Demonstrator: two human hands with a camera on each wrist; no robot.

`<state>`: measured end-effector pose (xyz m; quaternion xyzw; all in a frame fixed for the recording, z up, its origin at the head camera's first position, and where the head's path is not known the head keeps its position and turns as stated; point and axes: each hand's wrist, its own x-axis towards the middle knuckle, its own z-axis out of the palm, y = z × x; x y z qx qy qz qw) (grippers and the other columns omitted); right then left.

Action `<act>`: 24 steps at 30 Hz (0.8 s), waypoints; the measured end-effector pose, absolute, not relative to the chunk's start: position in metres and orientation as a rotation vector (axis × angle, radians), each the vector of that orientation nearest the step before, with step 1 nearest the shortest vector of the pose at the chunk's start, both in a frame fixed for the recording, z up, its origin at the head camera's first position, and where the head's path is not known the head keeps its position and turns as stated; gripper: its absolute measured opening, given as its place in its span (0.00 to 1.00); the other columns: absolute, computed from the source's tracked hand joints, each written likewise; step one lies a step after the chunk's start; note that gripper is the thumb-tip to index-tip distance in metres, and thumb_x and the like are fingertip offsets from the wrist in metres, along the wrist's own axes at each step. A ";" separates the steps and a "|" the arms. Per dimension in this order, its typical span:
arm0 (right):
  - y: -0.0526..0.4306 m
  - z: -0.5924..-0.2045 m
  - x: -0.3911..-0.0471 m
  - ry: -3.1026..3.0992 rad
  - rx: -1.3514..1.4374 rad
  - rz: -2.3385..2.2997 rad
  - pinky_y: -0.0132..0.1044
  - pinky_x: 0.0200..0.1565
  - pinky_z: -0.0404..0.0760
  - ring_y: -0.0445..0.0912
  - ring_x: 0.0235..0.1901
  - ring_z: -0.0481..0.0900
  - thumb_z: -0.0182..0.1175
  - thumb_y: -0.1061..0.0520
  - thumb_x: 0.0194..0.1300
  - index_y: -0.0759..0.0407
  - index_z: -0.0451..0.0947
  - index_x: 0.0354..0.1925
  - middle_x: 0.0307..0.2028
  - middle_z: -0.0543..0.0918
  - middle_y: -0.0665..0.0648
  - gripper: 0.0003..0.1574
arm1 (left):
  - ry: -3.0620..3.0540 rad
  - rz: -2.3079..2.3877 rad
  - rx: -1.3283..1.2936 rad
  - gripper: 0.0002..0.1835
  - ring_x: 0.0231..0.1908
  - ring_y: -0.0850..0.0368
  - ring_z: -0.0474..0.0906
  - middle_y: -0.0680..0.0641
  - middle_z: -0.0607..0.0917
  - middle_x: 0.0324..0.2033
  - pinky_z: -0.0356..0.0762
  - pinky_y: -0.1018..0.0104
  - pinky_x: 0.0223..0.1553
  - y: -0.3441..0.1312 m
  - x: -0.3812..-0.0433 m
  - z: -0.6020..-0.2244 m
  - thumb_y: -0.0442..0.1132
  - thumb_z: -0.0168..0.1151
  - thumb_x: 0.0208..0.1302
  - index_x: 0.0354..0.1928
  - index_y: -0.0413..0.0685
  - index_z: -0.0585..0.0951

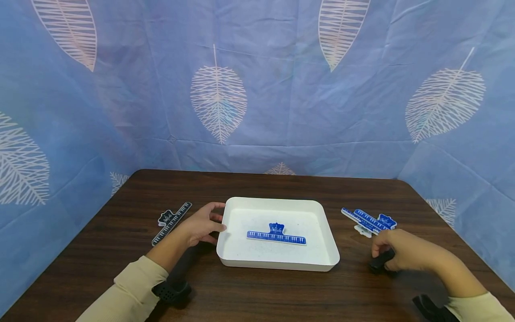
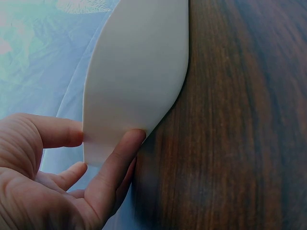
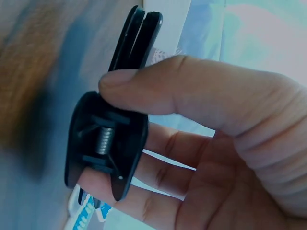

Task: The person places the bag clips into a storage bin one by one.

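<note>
My left hand (image 1: pixel 203 226) is at the left side of a white tray (image 1: pixel 241 264), with its fingertips (image 2: pixel 138 136) against the outer wall. Inside the tray lies a blue clip (image 1: pixel 276 233) with a long ruler-marked jaw. Over on the right, my right hand (image 1: pixel 410 250) holds a black clip (image 3: pixel 105 143) between thumb and fingers; its metal spring shows in the right wrist view. Just beyond that hand lie blue clips (image 1: pixel 368 220) of the same ruler-marked kind, overlapping one another.
Left of the tray, beside my left forearm, a black ruler-marked clip (image 1: pixel 171 223) rests on the dark wooden table (image 1: pixel 273 295). A blue cloth (image 1: pixel 261 112) with white leaf prints hangs behind the table and along its sides.
</note>
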<state>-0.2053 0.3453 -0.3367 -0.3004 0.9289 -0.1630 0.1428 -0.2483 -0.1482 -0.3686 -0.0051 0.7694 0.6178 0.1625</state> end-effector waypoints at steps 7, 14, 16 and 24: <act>0.331 -0.326 -0.208 2.669 -0.897 -0.494 0.35 0.30 0.72 0.38 0.32 0.72 0.70 0.67 0.44 0.47 0.76 0.30 0.30 0.77 0.40 0.19 | 2.207 1.752 -0.017 0.36 0.45 0.41 0.79 0.33 0.71 0.55 0.84 0.46 0.37 -0.148 -0.247 -0.368 0.23 0.62 0.61 0.70 0.45 0.62; 0.317 -0.314 -0.209 2.702 -0.940 -0.443 0.34 0.30 0.69 0.37 0.30 0.70 0.70 0.68 0.43 0.45 0.75 0.28 0.28 0.77 0.38 0.20 | 2.201 1.754 -0.016 0.37 0.45 0.40 0.79 0.33 0.71 0.55 0.84 0.46 0.37 -0.148 -0.247 -0.367 0.23 0.62 0.61 0.70 0.45 0.61; 0.312 -0.311 -0.210 2.700 -0.965 -0.439 0.34 0.30 0.68 0.37 0.30 0.70 0.69 0.69 0.43 0.45 0.75 0.28 0.28 0.77 0.38 0.21 | 2.200 1.751 -0.020 0.37 0.45 0.40 0.79 0.33 0.71 0.54 0.84 0.45 0.37 -0.148 -0.247 -0.367 0.23 0.62 0.61 0.70 0.45 0.61; 0.297 -0.299 -0.208 2.740 -1.031 -0.365 0.34 0.31 0.69 0.39 0.31 0.69 0.69 0.69 0.44 0.43 0.75 0.28 0.31 0.74 0.39 0.21 | 2.192 1.756 -0.022 0.36 0.46 0.40 0.79 0.33 0.71 0.54 0.84 0.45 0.37 -0.148 -0.246 -0.366 0.23 0.62 0.61 0.70 0.45 0.61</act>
